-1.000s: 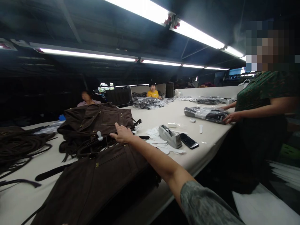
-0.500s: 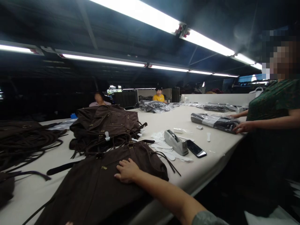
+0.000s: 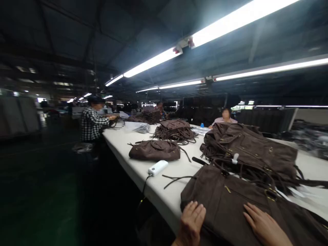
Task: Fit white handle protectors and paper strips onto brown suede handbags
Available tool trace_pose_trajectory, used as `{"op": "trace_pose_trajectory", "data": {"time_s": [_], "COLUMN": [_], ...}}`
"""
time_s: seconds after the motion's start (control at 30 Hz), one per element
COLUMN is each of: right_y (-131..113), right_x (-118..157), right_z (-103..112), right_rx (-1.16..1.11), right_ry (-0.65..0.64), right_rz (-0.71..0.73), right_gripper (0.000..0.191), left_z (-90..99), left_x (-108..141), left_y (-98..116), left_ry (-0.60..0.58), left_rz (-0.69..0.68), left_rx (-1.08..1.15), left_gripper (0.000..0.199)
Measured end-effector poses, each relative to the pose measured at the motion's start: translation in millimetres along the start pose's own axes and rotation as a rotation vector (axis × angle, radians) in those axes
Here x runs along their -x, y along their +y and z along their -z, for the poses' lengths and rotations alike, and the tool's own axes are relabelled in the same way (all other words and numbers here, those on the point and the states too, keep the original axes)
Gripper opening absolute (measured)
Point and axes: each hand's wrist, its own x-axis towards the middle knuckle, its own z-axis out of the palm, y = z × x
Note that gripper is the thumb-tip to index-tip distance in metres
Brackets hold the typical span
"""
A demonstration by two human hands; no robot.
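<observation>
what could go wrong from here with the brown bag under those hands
The brown bag lies along the near edge of the table, so a pull from the left hand or right hand might slide it off.
Its loose straps stretch toward the white device and could catch it if the bag moves.
The device's cord hangs over the edge; a snag might drag the device down.

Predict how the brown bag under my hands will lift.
The brown bag would probably sag, since its material looks soft and slumped. Its loose straps may dangle. Lying flat, it seems unlikely to roll if pushed.
</observation>
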Motion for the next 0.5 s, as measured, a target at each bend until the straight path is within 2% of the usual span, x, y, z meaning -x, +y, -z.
{"op": "trace_pose_trajectory", "data": {"time_s": [0.07, 0.13, 0.23, 0.3, 0.37, 0.4, 0.5], "right_y": [8.2, 8.4, -0.4, -13.8, -39.5, -58.5, -136.1], "right_x": [3.5, 5.9, 2.9, -5.0, -17.2, -24.2, -45.6], "right_z": [-10.3, -11.1, -2.6, 13.4, 45.2, 68.0, 156.9], "right_rx": [0.004, -0.015, -0.065, -0.098, -0.159, -0.219, -0.389], "right_ry": [0.029, 0.061, 0.085, 0.054, 0.008, -0.002, 0.044], "right_rz": [0.021, 0.010, -0.073, -0.159, -0.220, -0.207, 0.031], "right_gripper": [0.042, 0.041, 0.044, 0.048, 0.054, 0.059, 0.068], "left_z": [-2.3, -6.7, -14.6, -15.8, -11.8, -8.5, 0.9], "left_x": [4.3, 6.7, 7.9, 7.1, 4.2, 2.0, -3.3], "left_y": [2.7, 5.5, 8.8, 9.4, 8.4, 7.5, 6.7], "left_ry": [0.000, 0.001, 0.012, 0.015, -0.018, -0.052, -0.143], "left_rz": [0.015, 0.041, 0.086, 0.096, 0.076, 0.058, 0.020], "left_rx": [0.007, 0.021, 0.028, 0.028, 0.021, 0.011, -0.021], "left_gripper": [0.041, 0.040, 0.039, 0.038, 0.042, 0.045, 0.054]}}
